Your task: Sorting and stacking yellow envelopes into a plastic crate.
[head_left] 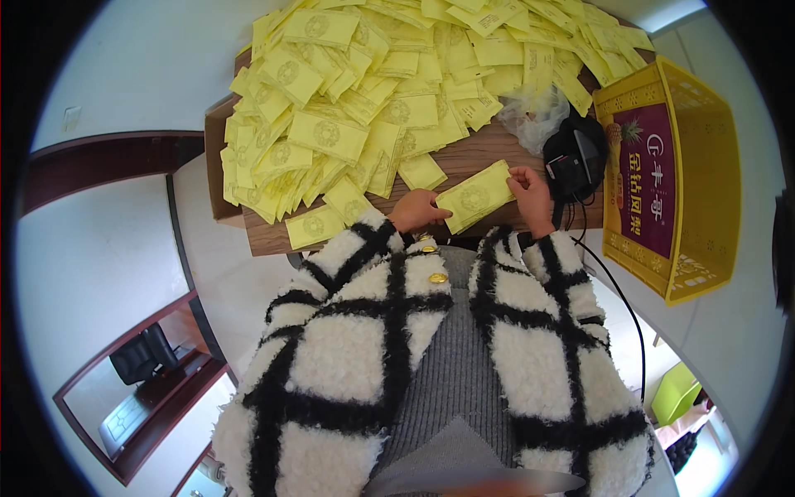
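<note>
Yellow, circle-patterned packet (474, 197) at the near edge of that brown, wood-grained tabletop (489, 149); yellow-and-purple crate (705, 182) off its right edge; black-and-white checked coat (335, 348).

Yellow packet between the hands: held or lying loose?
Held: the yellow packet has the left hand at its left end and the right hand at its right end.

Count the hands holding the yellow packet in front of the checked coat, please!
2. The left hand pinches its left end; the right hand pinches its upper right end. The yellow packet may hide others stacked underneath, but both hands show.
</note>
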Demonstrator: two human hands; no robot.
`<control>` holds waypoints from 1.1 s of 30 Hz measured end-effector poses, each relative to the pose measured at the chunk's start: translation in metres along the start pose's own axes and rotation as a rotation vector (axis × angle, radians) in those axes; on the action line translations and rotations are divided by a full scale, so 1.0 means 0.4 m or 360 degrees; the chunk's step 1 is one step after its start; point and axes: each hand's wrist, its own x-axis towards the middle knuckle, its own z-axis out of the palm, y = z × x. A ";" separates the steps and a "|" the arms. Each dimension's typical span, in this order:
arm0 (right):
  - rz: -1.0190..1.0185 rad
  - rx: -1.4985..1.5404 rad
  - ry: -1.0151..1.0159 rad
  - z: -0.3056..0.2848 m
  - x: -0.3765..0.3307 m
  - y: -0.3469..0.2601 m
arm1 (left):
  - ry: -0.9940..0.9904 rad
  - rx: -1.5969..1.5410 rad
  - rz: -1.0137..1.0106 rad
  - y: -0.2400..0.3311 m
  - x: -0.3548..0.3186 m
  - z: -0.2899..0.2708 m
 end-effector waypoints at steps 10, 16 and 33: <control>0.0059 -0.0103 -0.0043 0.023 0.020 -0.005 | 0.0974 0.0693 0.0172 0.043 -0.064 0.036; 0.0143 -0.0136 -0.0106 0.036 0.026 -0.043 | 0.0944 0.1055 0.0542 0.097 -0.034 0.069; -0.0645 -0.1216 -0.0551 0.074 0.023 -0.188 | 0.0754 0.1261 0.0484 0.056 0.031 0.032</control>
